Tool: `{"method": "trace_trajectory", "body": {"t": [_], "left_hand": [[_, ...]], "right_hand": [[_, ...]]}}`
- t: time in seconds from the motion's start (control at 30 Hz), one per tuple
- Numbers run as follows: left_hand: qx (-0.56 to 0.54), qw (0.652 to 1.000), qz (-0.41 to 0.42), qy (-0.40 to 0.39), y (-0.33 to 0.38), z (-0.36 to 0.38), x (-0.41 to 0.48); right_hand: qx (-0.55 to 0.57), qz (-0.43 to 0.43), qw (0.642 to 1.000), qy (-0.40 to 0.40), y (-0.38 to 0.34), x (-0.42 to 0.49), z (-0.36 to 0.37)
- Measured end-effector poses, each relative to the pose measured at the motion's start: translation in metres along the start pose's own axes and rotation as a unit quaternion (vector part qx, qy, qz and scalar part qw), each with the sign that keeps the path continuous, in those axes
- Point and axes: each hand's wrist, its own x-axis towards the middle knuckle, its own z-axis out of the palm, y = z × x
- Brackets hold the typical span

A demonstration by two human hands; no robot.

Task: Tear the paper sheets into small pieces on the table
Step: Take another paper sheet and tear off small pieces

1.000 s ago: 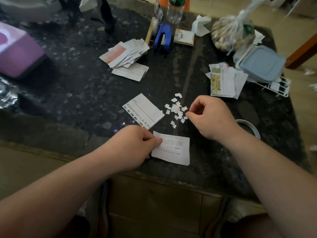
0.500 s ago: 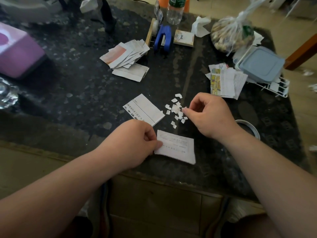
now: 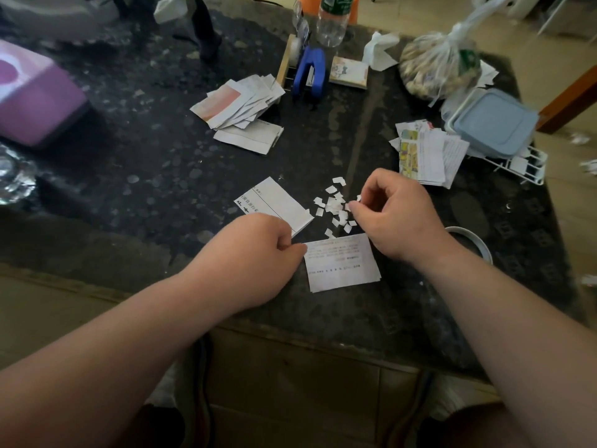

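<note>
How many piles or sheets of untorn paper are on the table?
4: a fanned pile at the far middle, a second pile at right beside the lidded box, a printed sheet ahead of the left hand, and the near sheet it pinches. Layers may hide more.

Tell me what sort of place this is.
Probably a home, perhaps a living room: a dark stone table holding a tied plastic bag of food, a water bottle and a lidded food box.
</note>
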Motion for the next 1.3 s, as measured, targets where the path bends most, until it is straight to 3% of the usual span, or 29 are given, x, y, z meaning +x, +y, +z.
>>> {"method": "trace_trajectory", "body": {"t": [0.13, 0.37, 0.6, 0.8, 0.97, 1.13, 1.3], "left_hand": [[-0.038, 0.999, 0.021, 0.027, 0.003, -0.002, 0.003], [-0.081, 0.997, 0.016, 0.003, 0.019, -0.006, 0.024], [-0.103, 0.994, -0.015, 0.045, 0.032, 0.0, 0.051], [-0.242, 0.968, -0.036, 0.051, 0.026, 0.008, 0.064], [-0.218, 0.973, -0.052, 0.045, 0.025, 0.01, 0.067], [-0.058, 0.997, 0.005, 0.054, 0.022, 0.014, 0.064], [0.045, 0.999, -0.001, -0.003, 0.016, 0.009, 0.065]], "right_hand": [[0.001, -0.048, 0.993, -0.109, -0.004, -0.001, -0.002], [-0.007, -0.033, 0.999, 0.001, -0.004, 0.0, 0.001], [0.019, -0.066, 0.996, -0.058, -0.005, 0.003, -0.002], [0.072, -0.051, 0.996, -0.006, -0.001, 0.005, 0.002], [0.077, -0.016, 0.996, 0.036, 0.001, 0.006, 0.007], [-0.022, -0.008, 0.994, -0.11, -0.002, 0.009, 0.002], [-0.062, -0.043, 0.997, -0.028, 0.003, 0.011, 0.004]]}}
